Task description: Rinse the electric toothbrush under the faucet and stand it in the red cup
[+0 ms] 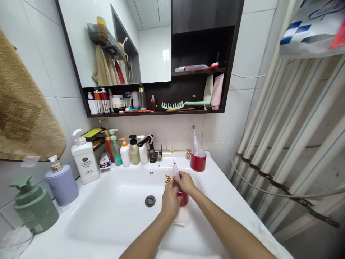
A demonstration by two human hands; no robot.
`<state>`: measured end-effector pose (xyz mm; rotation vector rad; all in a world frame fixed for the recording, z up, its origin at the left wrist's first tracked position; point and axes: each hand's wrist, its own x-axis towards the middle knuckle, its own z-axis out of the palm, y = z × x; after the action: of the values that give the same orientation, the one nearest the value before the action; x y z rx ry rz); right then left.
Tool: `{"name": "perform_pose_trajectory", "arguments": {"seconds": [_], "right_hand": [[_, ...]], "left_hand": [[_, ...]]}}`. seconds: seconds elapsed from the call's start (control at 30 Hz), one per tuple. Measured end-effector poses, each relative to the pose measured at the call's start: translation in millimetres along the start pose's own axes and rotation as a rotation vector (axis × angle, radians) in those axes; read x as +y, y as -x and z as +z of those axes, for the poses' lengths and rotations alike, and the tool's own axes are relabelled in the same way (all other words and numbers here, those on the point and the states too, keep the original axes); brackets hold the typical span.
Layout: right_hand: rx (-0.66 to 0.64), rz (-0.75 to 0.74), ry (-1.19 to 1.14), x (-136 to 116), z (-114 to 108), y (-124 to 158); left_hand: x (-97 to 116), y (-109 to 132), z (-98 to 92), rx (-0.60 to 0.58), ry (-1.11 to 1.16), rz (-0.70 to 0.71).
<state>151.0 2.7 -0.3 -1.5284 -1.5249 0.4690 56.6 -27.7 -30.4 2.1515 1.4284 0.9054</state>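
Observation:
Over the right side of the sink, my right hand (186, 182) is closed around the handle of a white electric toothbrush (175, 168), its head pointing up. The brush's lower end stands in a red cup (184, 199) with a gold bear-shaped handle (167, 178). My left hand (170, 200) wraps the cup's left side, its fingers near the rim. A folded white cloth (182, 218) lies beneath the cup. Another red cup (198, 162) stands on the back right of the counter, holding a second electric toothbrush (195, 142).
A black faucet (152, 153) rises behind the white sink (113, 201). Several pump bottles (86, 162) line the left and back edges. A mirrored cabinet (153, 43) hangs above, with a green hairbrush (185, 104) on its shelf. White radiator pipes (291, 136) stand at right.

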Motion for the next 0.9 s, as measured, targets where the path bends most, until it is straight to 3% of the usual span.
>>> {"name": "perform_pose_trajectory", "arguments": {"seconds": [0.17,0.33,0.47,0.6,0.9], "right_hand": [[0.172,-0.033,-0.110,-24.7,-25.0,0.3],[0.311,-0.025,-0.252,-34.9,-55.1,18.3],[0.224,0.121,-0.421,-23.1,-56.3,41.4],[0.128,0.145,-0.482,-17.6,-50.0,46.6],[0.015,0.144,-0.450,-17.8,-42.6,46.4]], "left_hand": [[0.7,2.9,-0.6,0.014,0.033,-0.012],[-12.0,-18.6,-25.8,0.114,0.070,-0.017],[-36.8,-61.3,-42.1,0.092,-0.112,-0.172],[-56.4,-97.7,-36.6,-0.032,-0.288,-0.172],[-46.0,-126.0,-8.8,-0.072,-0.258,-0.084]]}}
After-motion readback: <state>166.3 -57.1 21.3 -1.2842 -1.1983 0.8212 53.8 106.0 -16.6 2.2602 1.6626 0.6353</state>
